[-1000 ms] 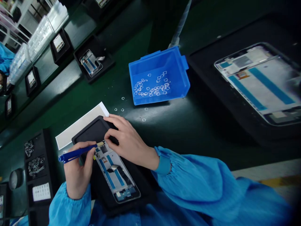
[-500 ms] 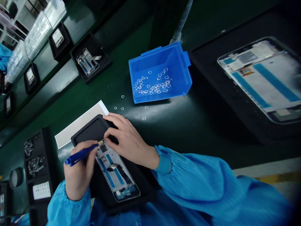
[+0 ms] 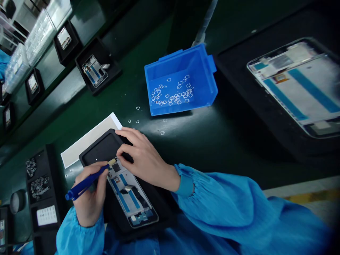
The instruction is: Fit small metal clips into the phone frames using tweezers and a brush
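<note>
My left hand point(image 3: 90, 193) is closed around a blue pen-shaped tool point(image 3: 86, 184). Its pale tip rests at the top end of an opened phone frame point(image 3: 130, 193) with blue strips and a loose flex cable. That frame lies tilted in a black tray point(image 3: 102, 147). At the frame's top right corner, thumb and forefinger of my right hand point(image 3: 145, 159) come together in a pinch; whatever is between them is hidden. Other fingers of this hand reach over the tray's far edge, by a white-edged sheet point(image 3: 89, 140).
Beyond my hands stands a blue bin point(image 3: 182, 79) holding many small white square frames; several lie loose before it. A larger-looking phone frame point(image 3: 294, 88) is at right. A black compartment tray point(image 3: 45, 198) sits left. More phones in trays point(image 3: 98, 67) line the far left.
The back end of the blue tool has swung left and down, with my left hand tilting along. Its tip stays at the phone's top. My right hand is nearly still.
</note>
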The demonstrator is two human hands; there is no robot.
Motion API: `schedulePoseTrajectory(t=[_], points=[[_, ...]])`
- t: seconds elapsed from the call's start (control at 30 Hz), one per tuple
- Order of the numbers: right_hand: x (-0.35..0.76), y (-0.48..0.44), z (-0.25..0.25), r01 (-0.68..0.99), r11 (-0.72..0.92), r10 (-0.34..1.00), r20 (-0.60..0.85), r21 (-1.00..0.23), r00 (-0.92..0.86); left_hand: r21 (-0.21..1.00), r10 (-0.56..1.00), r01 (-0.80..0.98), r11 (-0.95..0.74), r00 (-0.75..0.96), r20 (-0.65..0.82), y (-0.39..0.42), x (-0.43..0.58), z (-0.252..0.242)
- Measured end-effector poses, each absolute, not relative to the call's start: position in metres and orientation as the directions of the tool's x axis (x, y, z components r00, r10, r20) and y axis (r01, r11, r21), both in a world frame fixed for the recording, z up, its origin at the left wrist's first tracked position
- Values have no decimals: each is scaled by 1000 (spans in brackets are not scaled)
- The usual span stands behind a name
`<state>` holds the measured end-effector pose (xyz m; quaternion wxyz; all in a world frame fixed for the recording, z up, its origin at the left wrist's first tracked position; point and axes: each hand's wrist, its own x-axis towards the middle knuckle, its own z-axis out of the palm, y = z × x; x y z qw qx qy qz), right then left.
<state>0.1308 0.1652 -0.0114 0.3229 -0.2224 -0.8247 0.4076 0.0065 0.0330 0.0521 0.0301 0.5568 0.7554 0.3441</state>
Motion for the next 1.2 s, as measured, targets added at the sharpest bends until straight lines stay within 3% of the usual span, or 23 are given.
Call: schedulePoseTrajectory(t=[0.43, 1.2], points=[[132, 166, -8, 121, 552, 629, 317, -825, -710, 582, 841, 791, 189, -436, 320, 29, 6, 49], [133, 166, -8, 121, 549, 631, 316, -827, -708, 575, 860, 809, 124, -376, 344, 32, 5, 48]])
